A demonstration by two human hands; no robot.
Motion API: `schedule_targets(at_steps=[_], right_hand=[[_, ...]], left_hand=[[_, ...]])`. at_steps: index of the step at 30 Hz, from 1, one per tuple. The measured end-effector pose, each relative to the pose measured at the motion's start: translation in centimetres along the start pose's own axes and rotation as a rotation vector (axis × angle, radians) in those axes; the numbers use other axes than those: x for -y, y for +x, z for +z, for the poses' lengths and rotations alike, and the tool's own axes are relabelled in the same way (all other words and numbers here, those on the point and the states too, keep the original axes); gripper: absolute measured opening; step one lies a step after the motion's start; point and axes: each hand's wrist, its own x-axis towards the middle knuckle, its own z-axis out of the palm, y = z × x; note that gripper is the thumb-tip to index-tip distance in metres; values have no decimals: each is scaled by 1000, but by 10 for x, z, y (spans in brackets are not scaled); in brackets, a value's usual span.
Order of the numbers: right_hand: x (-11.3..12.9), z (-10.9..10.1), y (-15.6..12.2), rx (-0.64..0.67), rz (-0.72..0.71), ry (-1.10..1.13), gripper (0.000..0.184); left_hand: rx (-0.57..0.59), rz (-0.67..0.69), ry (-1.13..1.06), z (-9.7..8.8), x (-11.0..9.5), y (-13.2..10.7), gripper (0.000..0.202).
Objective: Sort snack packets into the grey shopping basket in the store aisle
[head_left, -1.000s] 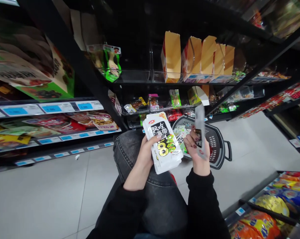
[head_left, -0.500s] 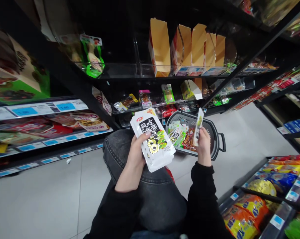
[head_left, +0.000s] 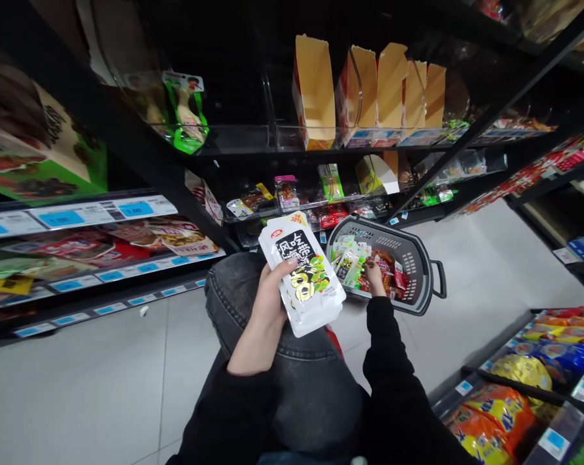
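Observation:
My left hand (head_left: 271,296) is closed round a stack of flat white snack packets (head_left: 305,274), thumb on the top one, above my knee. The top packet has black lettering panels and green and yellow food pictures. My right hand (head_left: 375,279) reaches down into a grey shopping basket (head_left: 420,258) on the floor, among snack packets (head_left: 347,265). Its fingers are small and partly lost against the packets, so I cannot see whether they grip one. Green-and-white packets lie in the basket's left part, red and brown ones (head_left: 393,271) nearer the middle.
Shelves stand ahead, with opened cardboard boxes (head_left: 315,93) and a green hanging packet (head_left: 188,116). Lower down, small packets (head_left: 286,192) line a shelf. Boxed goods (head_left: 44,148) are at the left. A low rack with orange snack bags (head_left: 495,413) stands at the right.
My right hand has gone down and left into the basket; the white packet it held raised above the basket no longer shows there. My left hand keeps its stack.

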Motion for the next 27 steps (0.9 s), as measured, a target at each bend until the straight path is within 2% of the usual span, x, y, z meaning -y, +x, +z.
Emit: schedule_targets(at_steps=[2,5,8,11,15,20,24,25,27], right_hand=[[28,-12,-13,59,-65,162,18],[91,-39,-57,185,-302,514,23],[157,-61,-111,393,-479,525,19],[196,-65,-146,429,-523,398,28],[202,-52,-152,451,-492,313,34],[188,-49,-141,410,-367,431,35],[181,-61,-131,294,-262,712,32],[179,-65,-128,299,-234,818,28],[172,-70,-125,413,-170,1053,18]], left_hand=[[-4,-8,4,0,1,0,45],[18,-5,6,-1,2,2,43],[47,14,0,-3,5,3,42],[79,48,-5,-5,7,4,44],[98,86,-16,-7,7,5,48],[103,85,-38,-6,7,4,47],[115,52,-25,-7,5,3,45],[117,39,-26,-8,5,3,45],[124,8,-31,-10,4,5,46]])
